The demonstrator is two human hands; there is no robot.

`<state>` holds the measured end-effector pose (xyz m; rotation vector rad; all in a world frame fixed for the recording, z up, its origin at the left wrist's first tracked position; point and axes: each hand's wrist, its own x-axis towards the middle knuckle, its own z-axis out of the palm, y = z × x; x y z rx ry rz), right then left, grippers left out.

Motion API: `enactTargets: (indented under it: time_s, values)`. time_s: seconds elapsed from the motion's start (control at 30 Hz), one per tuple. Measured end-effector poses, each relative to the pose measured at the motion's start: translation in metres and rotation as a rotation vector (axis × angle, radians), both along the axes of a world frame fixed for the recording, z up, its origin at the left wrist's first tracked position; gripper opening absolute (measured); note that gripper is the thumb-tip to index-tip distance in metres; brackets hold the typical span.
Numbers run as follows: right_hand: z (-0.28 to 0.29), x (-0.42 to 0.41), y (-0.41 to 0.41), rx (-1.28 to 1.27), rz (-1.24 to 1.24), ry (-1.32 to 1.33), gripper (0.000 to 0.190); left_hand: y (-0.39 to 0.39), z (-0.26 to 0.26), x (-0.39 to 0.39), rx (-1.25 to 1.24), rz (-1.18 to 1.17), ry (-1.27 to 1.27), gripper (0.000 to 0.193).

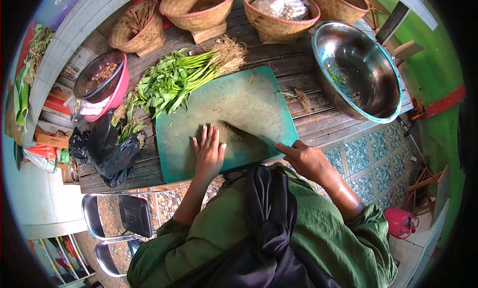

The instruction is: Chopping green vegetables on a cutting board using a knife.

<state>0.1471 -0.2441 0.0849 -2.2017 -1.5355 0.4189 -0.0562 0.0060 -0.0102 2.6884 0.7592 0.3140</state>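
Note:
A worn green cutting board [239, 97] lies on a wooden slatted table. My left hand [209, 150] rests palm down on it, fingers spread a little, holding nothing. In my right hand [304, 159] is a knife [250, 134], its dark blade low over the board and pointing up and to the left. Small green scraps [234, 137] lie by the blade. A bunch of leafy green water spinach-like stems [186, 71] with pale roots lies across the board's upper left edge. Loose roots [302, 100] are on the table to the right of the board.
A large steel basin [362, 69] with green scraps stands at right. Woven baskets [198, 12] line the back, one [282, 27] holding a plastic bag. At left are a pink basin [121, 90] with a dark bowl and a black plastic bag [115, 153] with greens. Metal-framed chairs [91, 215] stand below left.

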Motion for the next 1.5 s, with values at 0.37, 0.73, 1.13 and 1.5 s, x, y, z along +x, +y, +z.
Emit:
enactTargets:
  time_s: [0.37, 0.73, 1.13, 1.5]
  values:
    - [-0.02, -0.006, -0.029, -0.155, -0.283, 0.891, 0.045, -0.028, 0.009, 0.0, 0.042, -0.233, 0.085, 0.072]
    - [-0.05, -0.018, -0.007, -0.12, -0.09, 1.195, 0.055, -0.036, 0.002, 0.012, 0.206, -0.356, 0.057, 0.076]
    - [0.022, 0.003, -0.05, 0.426, -0.364, 1.378, 0.053, -0.05, 0.09, 0.153, 0.156, -0.626, -0.344, 0.077]
    - [0.017, 0.04, -0.087, 0.822, -0.871, 0.328, 0.053, -0.125, 0.113, 0.329, -0.197, -0.791, -0.657, 0.036]
